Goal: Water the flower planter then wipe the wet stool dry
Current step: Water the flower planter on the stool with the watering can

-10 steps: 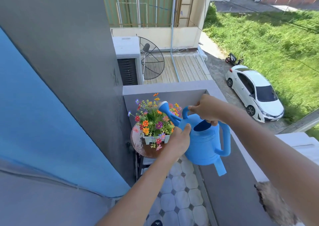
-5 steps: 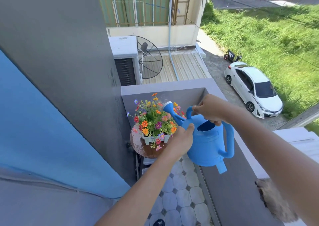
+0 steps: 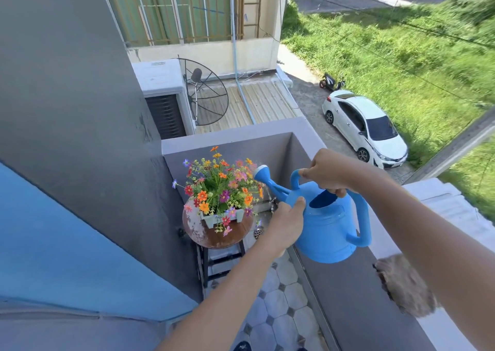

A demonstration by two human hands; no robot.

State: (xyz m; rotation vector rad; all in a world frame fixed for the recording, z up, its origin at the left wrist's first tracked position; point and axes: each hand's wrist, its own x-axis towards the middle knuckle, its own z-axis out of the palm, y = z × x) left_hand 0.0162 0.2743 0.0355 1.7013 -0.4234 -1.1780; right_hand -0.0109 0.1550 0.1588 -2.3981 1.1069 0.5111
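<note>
A: Tilting the blue watering can toward the flower planter, which sits on the round stool in the balcony corner.

B: Grip?

A: Right hand curled round the top handle, carrying the weight; left hand pressed against the can's side, thumb on top (likely steadying the spout's aim). Rose head is right at the blooms. Stool top looks blotchy, possibly wet; wiping not yet begun.
</note>
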